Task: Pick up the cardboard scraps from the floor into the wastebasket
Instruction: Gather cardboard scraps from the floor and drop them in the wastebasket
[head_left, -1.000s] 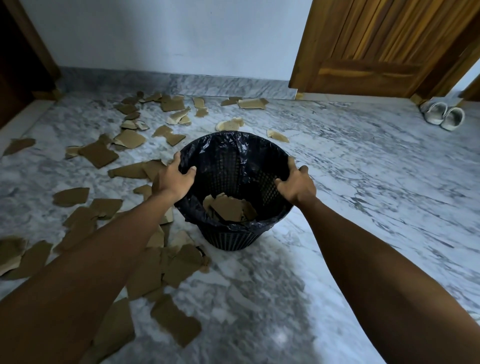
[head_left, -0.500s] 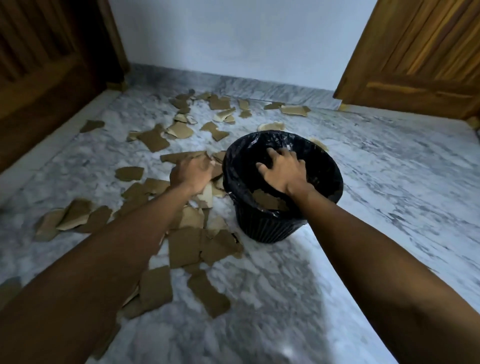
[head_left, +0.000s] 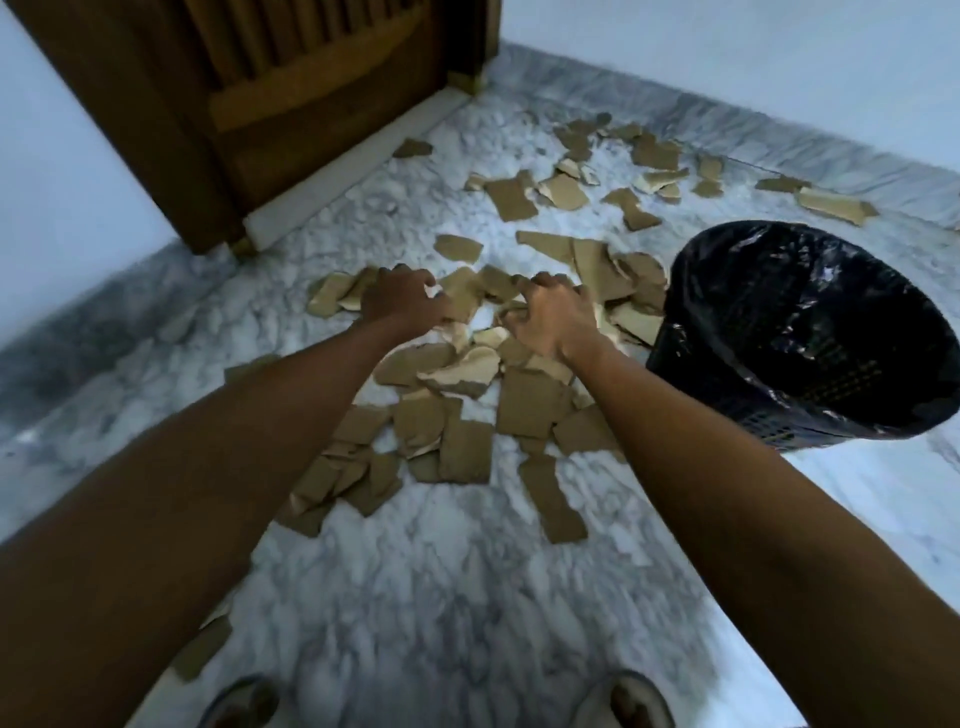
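Note:
Brown cardboard scraps lie in a loose pile on the marble floor in front of me, and several more scraps are scattered toward the far wall. My left hand and my right hand are both down on the far side of the pile, side by side, fingers curled into the scraps there. The black wastebasket, lined with a black bag, stands tilted to the right of the pile, close to my right hand. Its inside is dark and I cannot see its contents.
A wooden door stands at the back left, with a pale sill at its foot. White walls close off the corner behind. Bare marble floor lies between the pile and my slippered feet at the bottom edge.
Both hands have left the wastebasket and dropped onto the scrap pile to its left. My view has swung left, so the basket now sits at the right.

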